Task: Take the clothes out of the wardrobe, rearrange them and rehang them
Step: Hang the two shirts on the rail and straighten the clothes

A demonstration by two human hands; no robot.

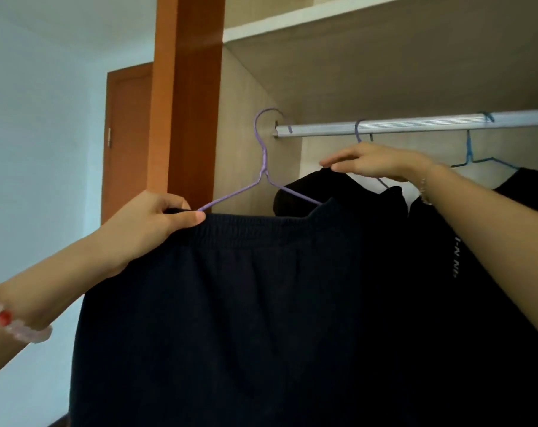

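Two hands engaged: left hand (156,220) grip pinches dark trousers (230,303) waistband on purple hanger (263,167); right hand (372,163) grip pinches black garment (304,192) below rail (415,124).

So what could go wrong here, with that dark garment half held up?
The purple hanger's hook looks off the rail, so the dark garment depends on the left hand pinching its waistband; a slip could drop it. The right hand is tugging a hanging black garment, which might pull off its hanger.
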